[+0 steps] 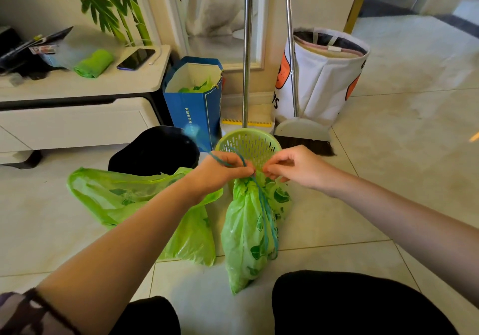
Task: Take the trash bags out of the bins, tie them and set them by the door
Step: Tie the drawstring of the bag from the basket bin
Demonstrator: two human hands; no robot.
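At the centre of the frame the left hand (224,170) and right hand (293,167) meet fingertip to fingertip, both pinching a thin blue drawstring (267,215) at the gathered neck of a filled green plastic trash bag (246,236) that lies directly below them on the tiled floor. A second green plastic bag (116,197) lies flat at left, partly hidden by the left forearm. Behind, a blue paper gift bag (193,106) carries vertical writing too small to read.
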